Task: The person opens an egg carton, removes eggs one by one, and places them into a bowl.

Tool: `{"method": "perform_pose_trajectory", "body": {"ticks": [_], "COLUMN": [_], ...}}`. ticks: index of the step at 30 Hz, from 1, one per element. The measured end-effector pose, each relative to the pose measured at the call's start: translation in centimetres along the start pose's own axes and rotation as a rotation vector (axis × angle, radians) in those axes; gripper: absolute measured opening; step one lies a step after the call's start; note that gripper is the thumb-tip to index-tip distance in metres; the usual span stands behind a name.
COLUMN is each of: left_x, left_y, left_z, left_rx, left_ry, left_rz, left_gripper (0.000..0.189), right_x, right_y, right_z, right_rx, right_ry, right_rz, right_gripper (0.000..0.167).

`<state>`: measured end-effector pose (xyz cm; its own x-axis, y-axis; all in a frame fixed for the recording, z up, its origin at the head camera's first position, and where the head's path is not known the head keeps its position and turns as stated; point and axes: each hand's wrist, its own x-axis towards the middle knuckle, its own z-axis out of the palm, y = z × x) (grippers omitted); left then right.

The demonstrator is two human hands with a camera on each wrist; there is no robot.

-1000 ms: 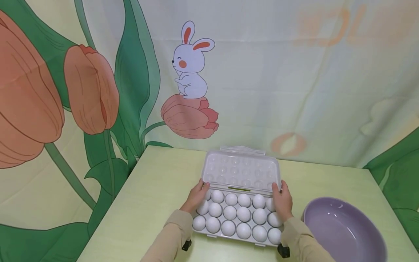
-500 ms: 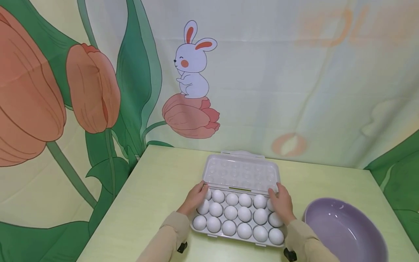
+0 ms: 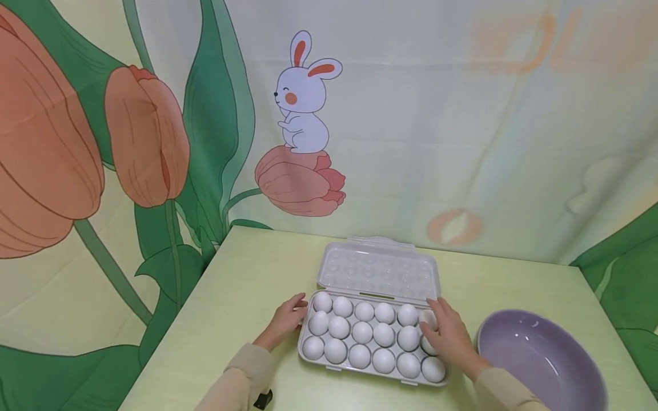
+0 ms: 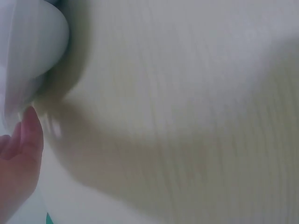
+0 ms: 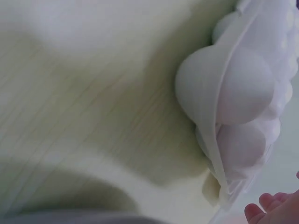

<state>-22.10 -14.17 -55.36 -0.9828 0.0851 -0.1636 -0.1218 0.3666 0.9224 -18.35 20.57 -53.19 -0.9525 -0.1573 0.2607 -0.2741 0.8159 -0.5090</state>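
Note:
A white plastic egg carton (image 3: 370, 372) lies on the table with its lid (image 3: 380, 267) folded back. White eggs (image 3: 383, 335) fill its rows. My left hand (image 3: 284, 322) is beside the carton's left end, fingers loosely bent and holding nothing. In the left wrist view its fingertips come close to the carton's end; whether they touch cannot be told. My right hand (image 3: 452, 337) hovers at the right end, fingers spread, hiding part of the rightmost eggs. The right wrist view shows the carton's end (image 5: 219, 93) apart from my fingertips (image 5: 253, 212).
A purple bowl (image 3: 534, 354) stands to the right, near my right sleeve (image 3: 506, 391). Behind the pale table (image 3: 257, 274) hangs a cloth (image 3: 390, 142) printed with tulips and a rabbit. Bare tabletop shows left of the carton.
Both hands have let go of the carton's two sides and drawn apart, the left one leftward, the right one rightward. The lid now lies slightly flatter than a second ago.

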Motion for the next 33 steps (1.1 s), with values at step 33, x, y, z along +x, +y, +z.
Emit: {"method": "perform_pose_trajectory", "body": {"ticks": [33], "left_x": [-0.3], "left_y": [-0.7], "left_z": [-0.1], "left_rx": [0.027], "left_ry": [-0.064], "left_rz": [-0.031], "left_gripper": [0.043], "right_x": [-5.4], "right_y": [0.8], "right_z": [0.4], "right_rx": [-0.379], "right_ry": [-0.038], "right_rz": [-0.402], "right_gripper": [0.034]}}
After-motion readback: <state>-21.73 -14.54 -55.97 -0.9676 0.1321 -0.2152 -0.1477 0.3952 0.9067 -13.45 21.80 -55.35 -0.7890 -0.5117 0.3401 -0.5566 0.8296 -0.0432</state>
